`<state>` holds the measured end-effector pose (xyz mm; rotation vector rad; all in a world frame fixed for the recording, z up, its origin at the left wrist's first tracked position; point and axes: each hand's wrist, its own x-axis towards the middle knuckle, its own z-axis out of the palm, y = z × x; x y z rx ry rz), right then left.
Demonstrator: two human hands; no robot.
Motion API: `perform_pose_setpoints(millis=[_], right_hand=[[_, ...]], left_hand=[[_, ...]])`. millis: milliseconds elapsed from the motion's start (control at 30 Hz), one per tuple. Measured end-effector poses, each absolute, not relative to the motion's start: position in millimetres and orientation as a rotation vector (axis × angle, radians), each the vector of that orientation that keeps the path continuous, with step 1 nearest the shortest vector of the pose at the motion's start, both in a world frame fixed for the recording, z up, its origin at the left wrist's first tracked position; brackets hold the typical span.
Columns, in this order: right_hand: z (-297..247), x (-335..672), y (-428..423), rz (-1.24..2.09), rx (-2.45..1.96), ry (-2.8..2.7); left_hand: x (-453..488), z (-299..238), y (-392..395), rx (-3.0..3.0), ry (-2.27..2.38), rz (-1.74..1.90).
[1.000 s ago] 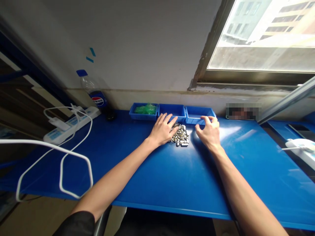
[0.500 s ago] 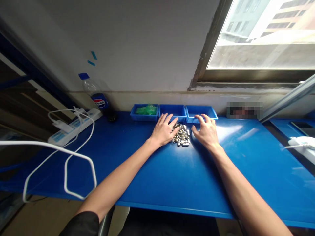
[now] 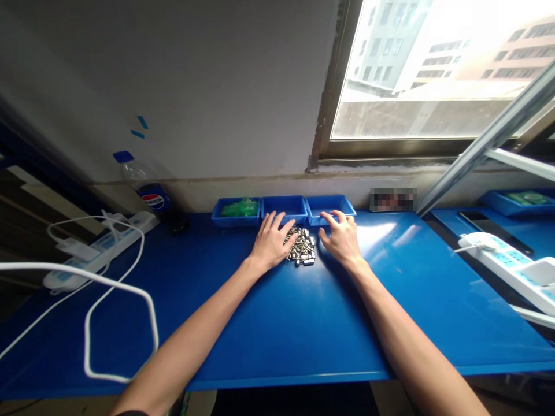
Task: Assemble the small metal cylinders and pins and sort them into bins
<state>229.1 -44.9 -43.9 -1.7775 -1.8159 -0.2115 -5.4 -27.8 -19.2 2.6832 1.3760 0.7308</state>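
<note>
A pile of small metal parts point(image 3: 302, 247) lies on the blue table point(image 3: 303, 323) between my two hands. My left hand point(image 3: 269, 245) lies flat against the pile's left side, fingers spread and touching the parts. On the other side, my right hand point(image 3: 341, 238) rests with fingers apart, its tips near the front wall of the right blue tray point(image 3: 342, 203). Behind the pile stand three blue trays in a row: the left tray point(image 3: 218, 216) holds green pieces, the middle tray point(image 3: 282, 201) and the right one look bare.
A cola bottle point(image 3: 145, 192) stands at the wall on the left. A white power strip point(image 3: 97, 249) and looping white cable point(image 3: 93, 283) lie on the left. Another power strip point(image 3: 509, 263) and a blue tray point(image 3: 498, 201) sit at the right. A window is behind.
My right hand has drawn back from the right tray's rim and come down beside the pile. The left hand stays on the pile. The view has swung right and upward.
</note>
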Motion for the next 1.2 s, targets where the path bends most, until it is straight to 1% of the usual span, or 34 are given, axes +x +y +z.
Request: perform_pose_setpoints(millis=[467, 600, 700, 800, 900, 1033, 1200], right_hand=[[-41, 234, -40, -0.217, -1.747, -1.896], [-29, 225, -47, -0.276, -1.733, -1.862], [-17, 208, -48, -0.268, -1.62, -1.867], [-5, 182, -41, -0.154, -1.434, -2.014], [3, 151, -27, -0.086, -1.291, -2.174], [7, 111, -5, -0.119, -1.166, -2.355], [8, 78, 25, -0.179, -1.163, -2.442]], left_hand=[[-8, -16, -29, 2.649, 1.347, 0.715], [-16, -10, -32, 2.631, 1.314, 0.812], [-27, -3, -35, 2.628, 1.273, 0.906], [-42, 1, -37, 2.567, 1.261, 0.954], [-59, 1, -38, 2.437, 1.365, 0.976], [-84, -6, -37, 2.269, 1.604, 0.948], [-115, -15, -32, 2.128, 1.735, 0.862]])
